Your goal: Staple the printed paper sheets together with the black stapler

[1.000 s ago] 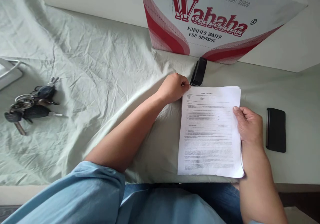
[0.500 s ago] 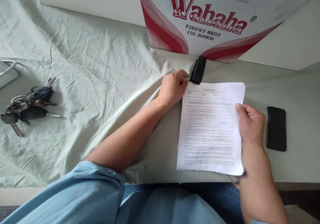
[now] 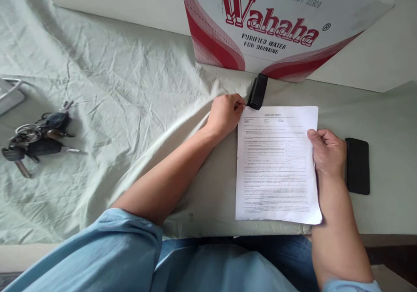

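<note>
A thin stack of white printed paper sheets (image 3: 276,166) lies flat near the front edge of the tabletop (image 3: 384,214), its edges roughly squared. The right hand (image 3: 327,153) grips its right edge, thumb on top. The left hand (image 3: 226,114), loosely curled, pinches the top left corner, just beside a black oblong stapler (image 3: 258,91). A wrinkled pale green cloth (image 3: 107,92) covers the tabletop. A slim black rectangular phone (image 3: 357,166) lies toward the right edge, a bunch of metal keys with black plastic fobs (image 3: 35,137) toward the left, and a red-and-white cardboard box (image 3: 280,22) at the back.
</note>
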The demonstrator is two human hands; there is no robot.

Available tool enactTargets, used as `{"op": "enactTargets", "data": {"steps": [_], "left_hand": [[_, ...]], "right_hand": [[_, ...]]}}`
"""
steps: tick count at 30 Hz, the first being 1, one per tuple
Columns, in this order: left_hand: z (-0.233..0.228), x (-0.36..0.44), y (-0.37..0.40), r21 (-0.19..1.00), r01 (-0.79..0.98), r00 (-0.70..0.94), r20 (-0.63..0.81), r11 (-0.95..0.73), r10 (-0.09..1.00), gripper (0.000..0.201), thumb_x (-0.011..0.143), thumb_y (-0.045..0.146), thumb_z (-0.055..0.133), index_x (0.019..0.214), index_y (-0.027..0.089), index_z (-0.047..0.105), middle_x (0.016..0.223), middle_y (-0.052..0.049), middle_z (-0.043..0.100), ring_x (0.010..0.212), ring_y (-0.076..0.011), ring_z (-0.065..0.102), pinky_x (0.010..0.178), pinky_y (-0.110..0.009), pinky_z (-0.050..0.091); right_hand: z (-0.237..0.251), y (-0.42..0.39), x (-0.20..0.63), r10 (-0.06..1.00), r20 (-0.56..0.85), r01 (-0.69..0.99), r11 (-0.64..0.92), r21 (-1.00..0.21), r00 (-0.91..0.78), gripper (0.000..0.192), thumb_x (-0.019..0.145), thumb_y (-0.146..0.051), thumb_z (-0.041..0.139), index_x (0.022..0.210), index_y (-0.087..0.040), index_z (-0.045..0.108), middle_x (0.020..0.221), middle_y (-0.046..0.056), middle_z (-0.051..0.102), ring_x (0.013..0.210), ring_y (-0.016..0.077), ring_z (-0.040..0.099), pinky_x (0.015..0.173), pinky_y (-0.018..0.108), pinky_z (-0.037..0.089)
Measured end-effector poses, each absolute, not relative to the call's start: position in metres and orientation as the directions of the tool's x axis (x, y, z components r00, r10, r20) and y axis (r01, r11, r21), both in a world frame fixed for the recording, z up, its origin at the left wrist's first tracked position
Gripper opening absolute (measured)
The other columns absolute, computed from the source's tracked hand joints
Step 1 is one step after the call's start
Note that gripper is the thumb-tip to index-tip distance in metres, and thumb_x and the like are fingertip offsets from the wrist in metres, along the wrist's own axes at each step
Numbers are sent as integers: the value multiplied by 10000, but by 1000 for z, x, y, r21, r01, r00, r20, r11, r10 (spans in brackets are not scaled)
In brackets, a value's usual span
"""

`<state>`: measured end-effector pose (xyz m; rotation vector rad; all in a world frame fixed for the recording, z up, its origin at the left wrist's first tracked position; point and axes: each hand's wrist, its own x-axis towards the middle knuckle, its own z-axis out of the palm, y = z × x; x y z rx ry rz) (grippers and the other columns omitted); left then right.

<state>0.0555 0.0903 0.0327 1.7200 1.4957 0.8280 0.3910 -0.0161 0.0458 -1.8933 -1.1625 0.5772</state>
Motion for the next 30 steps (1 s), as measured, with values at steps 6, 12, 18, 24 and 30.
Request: {"op": "enactTargets", "data": {"steps": [6, 12, 18, 24, 30], "left_hand": [[32, 56, 91, 827, 556, 138, 12, -87, 990, 273, 1031, 110, 700, 1044, 209, 953, 1080, -81, 990, 996, -263, 865, 1022, -394, 678], [32, 54, 90, 838, 535, 151, 31, -108, 988, 272, 1050, 107, 683, 1033, 211, 933, 1046, -72, 969, 991, -255, 859, 1015, -384, 666], [29, 53, 88, 854, 504, 143, 64, -128, 988, 447, 1048, 24, 594, 1256, 199, 949, 970, -37, 919, 971, -226, 824, 1029, -361, 650], [20, 52, 90, 902, 410, 158, 75, -134, 985, 573, 1041, 14, 570, 1515, 139, 867, 899, -11, 891, 935, -224, 842, 1060, -370, 674], [14, 52, 91, 876, 441, 209, 110, -194, 972, 621, 1061, 80, 603, 1640, 151, 817, 1186, -83, 969, 1112, -242, 873, 1145, -406, 708]], "right_hand": [[47, -14, 390, 871, -7, 434, -252, -865, 491, 778, 752, -969, 1037, 786, -265, 707, 715, -9, 605, 735, 173, 478, 685, 374, 407], [39, -11, 389, 871, -48, 351, -246, -904, 488, 634, 733, -819, 1085, 901, -283, 790, 838, 30, 781, 829, 238, 651, 800, 424, 576], [33, -11, 390, 853, -58, 282, -235, -930, 519, 544, 729, -683, 1121, 894, -271, 806, 841, 30, 809, 794, 221, 660, 769, 408, 574], [30, -7, 388, 817, -24, 246, -202, -948, 576, 570, 648, -712, 1101, 841, -251, 825, 787, -2, 792, 716, 183, 647, 707, 359, 560], [29, -6, 388, 807, -37, 227, -209, -951, 590, 563, 612, -690, 1115, 825, -241, 850, 780, -6, 810, 702, 174, 655, 711, 357, 577]]}}
